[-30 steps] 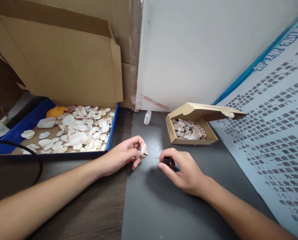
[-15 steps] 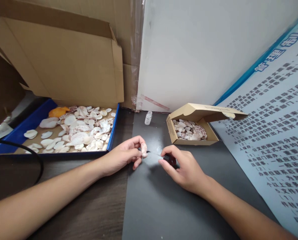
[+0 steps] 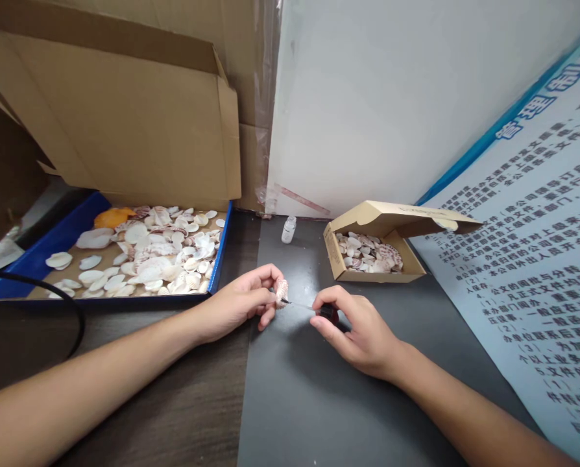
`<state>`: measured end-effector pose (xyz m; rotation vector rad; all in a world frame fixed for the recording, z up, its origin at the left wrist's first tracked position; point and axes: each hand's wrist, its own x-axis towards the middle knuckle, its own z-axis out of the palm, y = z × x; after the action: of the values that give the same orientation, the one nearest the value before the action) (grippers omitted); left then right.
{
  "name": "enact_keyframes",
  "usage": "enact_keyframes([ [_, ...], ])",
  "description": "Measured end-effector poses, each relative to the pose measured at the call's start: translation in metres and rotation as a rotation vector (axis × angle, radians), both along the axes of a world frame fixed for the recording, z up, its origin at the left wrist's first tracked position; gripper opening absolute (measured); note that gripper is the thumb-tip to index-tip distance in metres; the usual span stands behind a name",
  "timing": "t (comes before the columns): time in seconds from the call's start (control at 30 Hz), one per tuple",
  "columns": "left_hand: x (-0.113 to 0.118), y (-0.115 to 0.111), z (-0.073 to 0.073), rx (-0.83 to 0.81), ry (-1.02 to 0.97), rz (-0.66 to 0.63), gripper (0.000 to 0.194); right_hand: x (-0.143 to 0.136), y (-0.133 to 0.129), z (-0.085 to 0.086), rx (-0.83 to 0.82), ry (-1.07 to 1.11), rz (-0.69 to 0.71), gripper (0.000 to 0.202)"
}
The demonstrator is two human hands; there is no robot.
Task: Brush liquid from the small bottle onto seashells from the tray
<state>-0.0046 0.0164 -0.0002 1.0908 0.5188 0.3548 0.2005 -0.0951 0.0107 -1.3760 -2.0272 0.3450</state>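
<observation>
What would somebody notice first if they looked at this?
Probably the bright orange shell at the back of the blue-sided box, on the left. Next, the middle: the left hand pinches a ribbed shell, and the right hand holds a black-capped brush, its tip seemingly touching it.

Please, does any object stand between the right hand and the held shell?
No obstacle is visible. Only the black-handled applicator, held by the right hand, spans the gap, its dark tip at the shell in the left hand.

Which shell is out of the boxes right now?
The ribbed shell in the left hand; the other visible shells lie inside the blue box and small tan box.
</observation>
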Motion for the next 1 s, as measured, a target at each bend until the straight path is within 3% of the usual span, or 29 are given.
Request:
enact_keyframes([
  [0.37, -0.0003, -0.0001, -0.0013, 0.001, -0.015, -0.008, 0.012, -0.0001, 0.0026, -0.0006, 0.007, -0.074, -0.145, 0.008],
  [0.77, -0.0001, 0.0007, -0.002, -0.013, -0.013, -0.008, 0.013, -0.0006, 0.0004, 0.0002, 0.014, -0.058, -0.079, 0.007],
  [1.0, 0.0002, 0.0011, -0.0039, -0.003, -0.007, -0.002, 0.014, -0.0015, -0.0002, 0.0024, 0.116, -0.007, 0.009, 0.006],
])
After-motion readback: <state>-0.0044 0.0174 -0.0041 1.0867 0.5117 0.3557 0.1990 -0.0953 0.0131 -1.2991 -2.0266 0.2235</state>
